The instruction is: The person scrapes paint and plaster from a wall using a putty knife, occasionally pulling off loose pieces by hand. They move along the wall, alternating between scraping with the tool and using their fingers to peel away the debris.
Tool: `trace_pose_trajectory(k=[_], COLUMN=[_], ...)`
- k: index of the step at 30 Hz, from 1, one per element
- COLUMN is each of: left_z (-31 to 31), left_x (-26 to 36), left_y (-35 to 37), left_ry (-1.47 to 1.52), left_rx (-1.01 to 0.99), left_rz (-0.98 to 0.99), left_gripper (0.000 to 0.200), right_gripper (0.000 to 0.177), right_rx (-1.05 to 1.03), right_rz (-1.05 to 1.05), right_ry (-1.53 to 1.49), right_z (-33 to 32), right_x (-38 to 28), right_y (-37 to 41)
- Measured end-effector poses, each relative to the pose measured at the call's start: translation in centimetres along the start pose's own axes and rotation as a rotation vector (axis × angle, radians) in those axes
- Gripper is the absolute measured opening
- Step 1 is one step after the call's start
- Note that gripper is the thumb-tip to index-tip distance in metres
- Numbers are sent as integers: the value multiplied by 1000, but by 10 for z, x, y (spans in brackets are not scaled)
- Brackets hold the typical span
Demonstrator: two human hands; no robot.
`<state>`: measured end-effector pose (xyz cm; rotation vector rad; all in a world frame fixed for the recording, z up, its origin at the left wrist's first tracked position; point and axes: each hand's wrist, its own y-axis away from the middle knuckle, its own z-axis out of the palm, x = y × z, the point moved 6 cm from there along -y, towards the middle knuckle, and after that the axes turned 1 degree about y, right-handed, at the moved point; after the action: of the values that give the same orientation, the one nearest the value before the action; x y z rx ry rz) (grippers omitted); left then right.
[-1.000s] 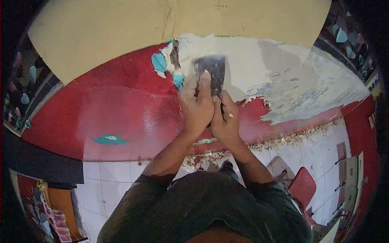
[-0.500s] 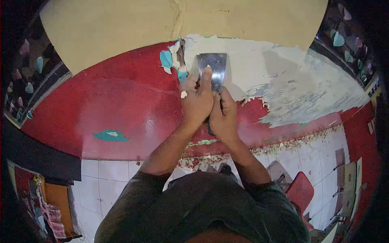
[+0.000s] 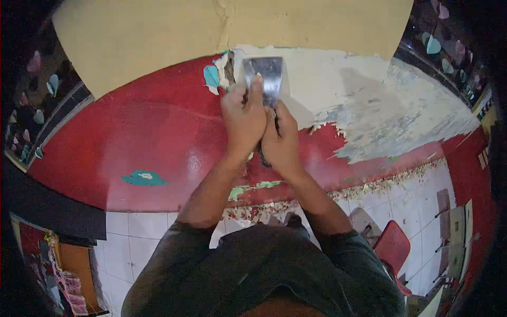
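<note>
A wide metal scraper (image 3: 272, 79) lies with its blade against the wall, its far edge just below the yellow upper band. My left hand (image 3: 245, 119) is closed on it, thumb stretched along the blade. Lower down, my right hand (image 3: 281, 134) wraps round the dark handle, close against the left. To the right of the blade the wall is stripped to a pale patch (image 3: 327, 79). Red paint (image 3: 163, 132) covers the wall to the left. Beside the blade's left edge hangs a torn, turquoise-backed paint flake (image 3: 211, 76) next to a dark crack (image 3: 229, 68).
Paint chips (image 3: 259, 211) litter the white tiled floor (image 3: 142, 224) along the wall's foot. A red chair (image 3: 392, 247) stands behind at the right. At the lower left is an orange-brown cabinet (image 3: 76, 264) with pink cloth (image 3: 73, 290). Yellow wall (image 3: 317, 26) lies above.
Both hands and the scraper have moved up and to the left along the wall. The blade's edge is nearer the yellow band.
</note>
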<state>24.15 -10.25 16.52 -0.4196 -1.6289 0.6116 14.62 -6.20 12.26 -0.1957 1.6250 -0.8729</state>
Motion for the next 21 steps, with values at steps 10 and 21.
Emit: trace_pose_trajectory(k=[10, 21], left_z=[7, 11], left_x=[-4, 11], left_y=[16, -7], left_ry=[260, 124], left_rx=[-46, -116], left_rz=[-166, -77], left_gripper=[26, 29], right_gripper=[15, 14], right_rx=[16, -14], right_rz=[96, 57], right_ry=[-44, -3], right_z=[-2, -5], right_x=[-9, -14], right_y=[13, -9])
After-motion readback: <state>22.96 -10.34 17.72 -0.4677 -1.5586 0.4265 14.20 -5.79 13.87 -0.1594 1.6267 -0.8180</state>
